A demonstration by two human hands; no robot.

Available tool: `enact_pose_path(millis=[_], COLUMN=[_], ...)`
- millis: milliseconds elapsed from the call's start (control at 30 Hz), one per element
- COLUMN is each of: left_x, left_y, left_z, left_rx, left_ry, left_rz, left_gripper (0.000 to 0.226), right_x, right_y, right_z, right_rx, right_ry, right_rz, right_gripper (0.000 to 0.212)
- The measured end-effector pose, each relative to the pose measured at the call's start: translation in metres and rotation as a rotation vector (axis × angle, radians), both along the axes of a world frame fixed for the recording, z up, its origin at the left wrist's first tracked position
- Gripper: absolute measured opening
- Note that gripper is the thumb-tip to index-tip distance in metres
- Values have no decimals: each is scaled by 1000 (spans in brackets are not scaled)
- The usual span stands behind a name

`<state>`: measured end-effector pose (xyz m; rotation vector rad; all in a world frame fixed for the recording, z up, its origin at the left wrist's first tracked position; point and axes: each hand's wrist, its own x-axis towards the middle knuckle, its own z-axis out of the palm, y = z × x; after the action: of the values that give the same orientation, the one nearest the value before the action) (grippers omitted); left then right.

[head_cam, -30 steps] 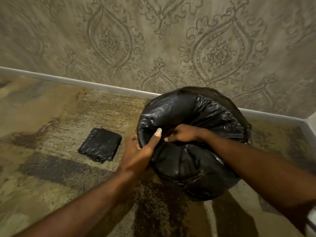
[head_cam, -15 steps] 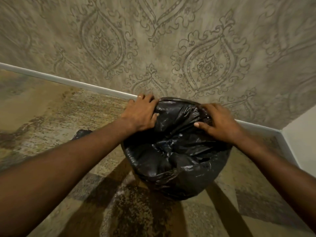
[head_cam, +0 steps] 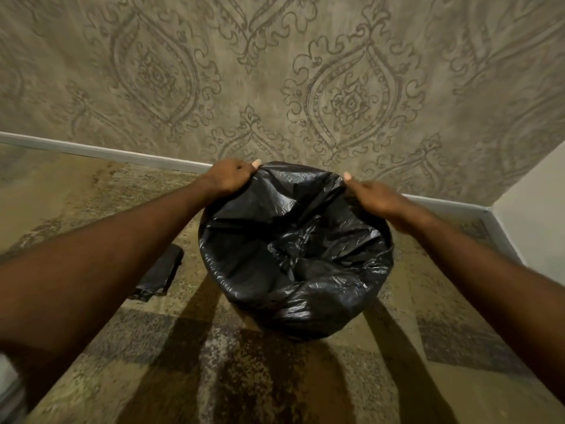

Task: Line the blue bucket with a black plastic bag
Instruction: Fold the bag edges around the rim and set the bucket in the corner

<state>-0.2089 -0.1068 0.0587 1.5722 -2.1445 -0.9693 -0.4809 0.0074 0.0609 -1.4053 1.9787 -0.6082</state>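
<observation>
I see both hands pinching the far rim of the black bag (head_cam: 293, 249): left hand (head_cam: 230, 177), right hand (head_cam: 374, 194). Bag mouth open, draped over the bucket. Folded bag (head_cam: 160, 275) on the floor (head_cam: 91, 191), left.

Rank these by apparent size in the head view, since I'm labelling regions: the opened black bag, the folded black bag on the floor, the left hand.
1. Opened black bag.
2. Folded black bag and left hand: look alike, unranked.
</observation>
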Motion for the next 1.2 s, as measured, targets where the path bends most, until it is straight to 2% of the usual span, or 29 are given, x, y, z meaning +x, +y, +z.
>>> enact_pose_path(millis=[67,133,200,300,367,433,500,533,600,667,700,767,833,933,967,1000,1067,1133,1200], left_x=[-1,1,5,15,22,31,37,36,29,25,26,29,33,39,41,43,45,42,38], left_y=[-3,-7,-10,-15,-14,-10,5,15,30,36,35,32,29,26,26,25,25,28,30], left_z=[-1,-4,-7,-14,-17,-15,-4,1,1,-3,-5,-8,-15,-27,-29,-31,-35,-40,-42], left_rx=[124,195,282,409,283,-106,-398,-431,-403,-380,-363,-278,-101,343,469,570,708,770,783], left_ry=[120,211,297,362,337,265,232,180,-63,-290,-298,-165,32,438,534,611,715,798,856], left_rz=[56,127,206,282,308,349,242,119,-84,-127,-126,-127,-73,81,132,174,211,240,258], left_gripper=[61,59,57,63,54,47,49,54,66,79,81,71,60,62,63,64,63,61,53], right_x=[3,15,26,39,42,40,37,36,35,37,39,40,38,24,17,10,-5,-15,-20], right_y=[-14,-26,-38,-52,-58,-63,-69,-72,-78,-83,-84,-86,-82,-65,-57,-46,-22,3,24], right_z=[11,19,20,14,9,5,5,5,6,6,7,8,8,8,8,7,0,-11,-22], right_rx=[-242,-404,-346,-112,-79,-77,-34,-4,43,54,57,67,69,-26,-88,-158,-269,-283,-248], right_ry=[307,352,360,393,359,327,295,282,277,274,266,219,154,89,62,18,-73,-130,-196], right_rz=[-21,75,246,372,373,354,338,330,321,320,321,321,330,285,239,172,0,-107,-146], right_gripper=[47,30,28,47,49,52,59,61,61,54,49,41,43,72,76,73,52,29,22])
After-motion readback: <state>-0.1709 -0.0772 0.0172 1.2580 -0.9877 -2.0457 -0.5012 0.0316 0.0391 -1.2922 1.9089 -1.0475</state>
